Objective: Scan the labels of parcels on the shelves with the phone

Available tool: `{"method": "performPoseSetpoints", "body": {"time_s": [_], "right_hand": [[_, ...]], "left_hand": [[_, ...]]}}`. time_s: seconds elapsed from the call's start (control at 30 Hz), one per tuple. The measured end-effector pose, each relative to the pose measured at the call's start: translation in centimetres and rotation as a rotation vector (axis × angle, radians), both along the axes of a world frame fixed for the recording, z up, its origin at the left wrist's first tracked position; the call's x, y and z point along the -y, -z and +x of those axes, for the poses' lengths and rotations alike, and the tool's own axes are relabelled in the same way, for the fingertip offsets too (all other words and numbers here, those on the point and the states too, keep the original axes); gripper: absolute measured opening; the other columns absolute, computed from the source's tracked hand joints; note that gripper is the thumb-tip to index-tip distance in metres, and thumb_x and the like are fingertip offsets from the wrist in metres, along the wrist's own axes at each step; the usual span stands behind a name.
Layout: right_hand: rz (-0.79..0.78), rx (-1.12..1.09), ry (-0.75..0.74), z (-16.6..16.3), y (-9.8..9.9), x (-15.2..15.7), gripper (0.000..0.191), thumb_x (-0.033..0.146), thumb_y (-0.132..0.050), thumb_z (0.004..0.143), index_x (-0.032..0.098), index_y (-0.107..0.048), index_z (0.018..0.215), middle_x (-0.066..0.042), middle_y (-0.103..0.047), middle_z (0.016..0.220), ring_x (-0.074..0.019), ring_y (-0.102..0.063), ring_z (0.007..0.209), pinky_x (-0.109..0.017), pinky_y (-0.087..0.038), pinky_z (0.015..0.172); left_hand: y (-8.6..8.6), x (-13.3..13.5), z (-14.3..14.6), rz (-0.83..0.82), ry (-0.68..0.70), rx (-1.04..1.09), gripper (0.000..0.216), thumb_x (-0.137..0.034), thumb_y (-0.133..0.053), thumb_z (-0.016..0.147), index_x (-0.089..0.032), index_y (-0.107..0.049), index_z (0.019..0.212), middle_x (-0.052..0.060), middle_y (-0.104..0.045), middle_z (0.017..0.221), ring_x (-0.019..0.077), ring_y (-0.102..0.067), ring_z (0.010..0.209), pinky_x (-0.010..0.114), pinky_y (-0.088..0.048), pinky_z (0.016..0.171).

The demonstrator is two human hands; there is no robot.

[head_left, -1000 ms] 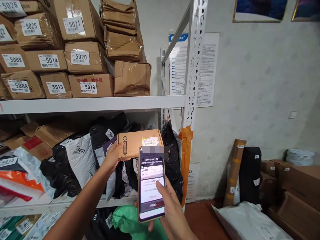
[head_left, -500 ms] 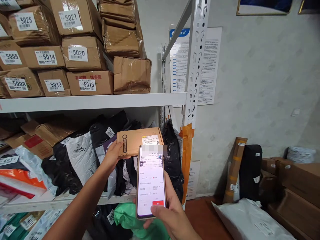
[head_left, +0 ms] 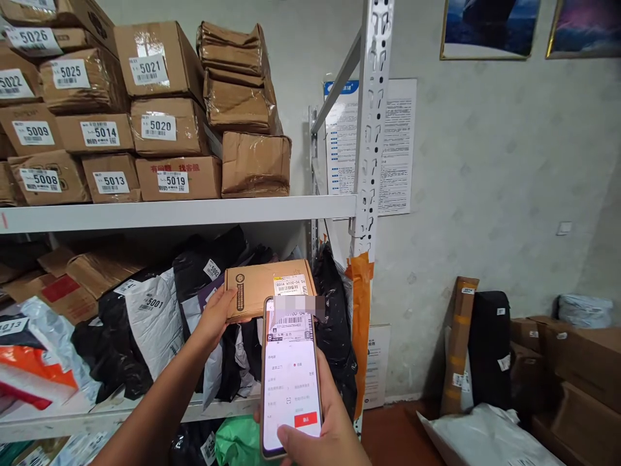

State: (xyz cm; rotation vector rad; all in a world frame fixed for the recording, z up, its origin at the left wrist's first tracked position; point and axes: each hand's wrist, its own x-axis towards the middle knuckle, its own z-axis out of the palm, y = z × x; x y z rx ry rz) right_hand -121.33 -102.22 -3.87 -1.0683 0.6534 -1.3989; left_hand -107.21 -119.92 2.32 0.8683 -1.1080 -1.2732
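My left hand (head_left: 219,316) grips the left end of a flat brown cardboard box (head_left: 257,285) in front of the middle shelf. A white and yellow shipping label (head_left: 290,285) sits on the box's right side, its lower part hidden by the phone. My right hand (head_left: 323,424) is wrapped round a smartphone (head_left: 291,388), held upright just below and in front of the box. The phone's camera image of the label fills the top of its screen, with a form and a red button (head_left: 305,419) beneath. My right thumb lies over the lower part of the screen.
Numbered cardboard boxes (head_left: 167,126) are stacked on the upper shelf (head_left: 194,212). Bagged parcels (head_left: 152,320) crowd the middle shelf. A white metal post (head_left: 371,129) wrapped in orange tape (head_left: 361,310) stands to the right. More parcels (head_left: 490,336) rest on the floor by the wall.
The view has tilted up slightly, so the scene sits lower. The phone's screen content has changed, now showing the label's barcode larger. My right thumb has shifted left on the screen.
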Motion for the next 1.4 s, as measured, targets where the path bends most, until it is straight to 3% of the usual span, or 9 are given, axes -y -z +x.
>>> {"method": "performPoseSetpoints", "body": {"time_s": [0.43, 0.67, 0.83, 0.9, 1.0, 1.1, 1.2, 1.3, 1.4], "right_hand": [[-0.003, 0.024, -0.003, 0.2, -0.9, -0.5, 0.114, 0.036, -0.084, 0.061, 0.023, 0.000, 0.138, -0.012, -0.071, 0.099, -0.0316, -0.068, 0.091, -0.029, -0.050, 0.054], [0.030, -0.008, 0.013, 0.1, -1.0, -0.7, 0.113, 0.033, -0.083, 0.062, 0.026, 0.000, 0.139, -0.010, -0.071, 0.102, -0.0267, -0.070, 0.087, -0.026, -0.052, 0.055], [-0.049, 0.027, -0.037, -0.4, -0.2, -0.8, 0.111, 0.034, -0.081, 0.066, 0.022, 0.001, 0.140, -0.009, -0.073, 0.093, -0.0209, -0.070, 0.076, -0.025, -0.053, 0.058], [-0.075, 0.074, -0.049, -0.6, 0.2, -0.9, 0.109, 0.032, -0.079, 0.068, 0.022, 0.001, 0.141, -0.010, -0.072, 0.097, -0.0222, -0.069, 0.080, -0.028, -0.055, 0.060], [-0.056, 0.174, -0.038, -0.9, 0.5, -1.0, 0.095, 0.030, -0.077, 0.069, 0.024, -0.014, 0.140, -0.009, -0.072, 0.098, -0.0257, -0.070, 0.082, -0.028, -0.056, 0.055], [-0.008, 0.244, 0.069, -0.7, 0.6, -0.9, 0.076, 0.040, -0.072, 0.077, 0.025, -0.026, 0.136, -0.007, -0.072, 0.092, -0.0256, -0.071, 0.073, -0.022, -0.050, 0.039], [0.050, 0.251, 0.173, -0.4, 0.5, -0.5, 0.068, 0.050, -0.067, 0.080, 0.025, -0.032, 0.134, -0.007, -0.071, 0.092, -0.0252, -0.071, 0.068, -0.021, -0.048, 0.033], [0.050, 0.270, 0.174, -0.4, 0.8, -0.2, 0.065, 0.048, -0.067, 0.080, 0.022, -0.036, 0.131, -0.008, -0.071, 0.090, -0.0253, -0.071, 0.069, -0.023, -0.050, 0.034], [0.014, 0.274, 0.128, -0.7, 1.4, -0.4, 0.070, 0.037, -0.071, 0.076, 0.021, -0.033, 0.133, -0.007, -0.072, 0.089, -0.0249, -0.071, 0.071, -0.021, -0.052, 0.036]], "left_hand": [[-0.4, -0.4, 0.0, 0.007, -0.003, -0.005, 0.012, -0.012, -0.049, 0.083, -0.015, -0.058, 0.091, 0.001, -0.064, 0.065, 0.0140, -0.060, 0.049, 0.024, -0.050, 0.037], [-0.3, -0.6, 0.0, 0.010, -0.009, 0.039, 0.015, -0.014, -0.049, 0.083, -0.015, -0.057, 0.095, 0.002, -0.064, 0.068, 0.0142, -0.060, 0.051, 0.024, -0.050, 0.040], [0.6, 0.0, 0.8, -0.214, -0.074, 0.108, 0.061, -0.019, -0.059, 0.076, -0.027, -0.034, 0.131, -0.003, -0.063, 0.075, 0.0123, -0.060, 0.056, 0.021, -0.050, 0.052], [0.7, -0.1, 1.1, -0.334, -0.094, 0.200, 0.048, -0.026, -0.062, 0.074, -0.026, -0.047, 0.119, 0.000, -0.063, 0.083, 0.0121, -0.059, 0.062, 0.019, -0.048, 0.054], [0.4, -0.9, 1.6, -0.427, -0.090, 0.352, 0.025, -0.037, -0.065, 0.068, -0.020, -0.061, 0.087, 0.004, -0.062, 0.097, 0.0155, -0.057, 0.078, 0.020, -0.048, 0.059], [0.1, -1.9, 2.0, -0.425, -0.027, 0.476, 0.046, -0.039, -0.074, 0.058, -0.024, -0.057, 0.099, 0.004, -0.058, 0.105, 0.0212, -0.058, 0.087, 0.027, -0.052, 0.065], [0.6, -2.3, 2.7, -0.513, 0.059, 0.606, 0.069, -0.036, -0.078, 0.055, -0.026, -0.046, 0.115, 0.006, -0.051, 0.120, 0.0249, -0.056, 0.104, 0.035, -0.051, 0.083], [1.2, -2.2, 3.3, -0.613, 0.080, 0.714, 0.085, -0.034, -0.080, 0.055, -0.028, -0.034, 0.126, 0.010, -0.037, 0.139, 0.0279, -0.046, 0.123, 0.041, -0.040, 0.102], [1.4, -2.0, 3.7, -0.658, 0.009, 0.733, 0.084, -0.034, -0.077, 0.057, -0.028, -0.032, 0.127, 0.009, -0.032, 0.143, 0.0281, -0.039, 0.129, 0.043, -0.034, 0.107]]}}
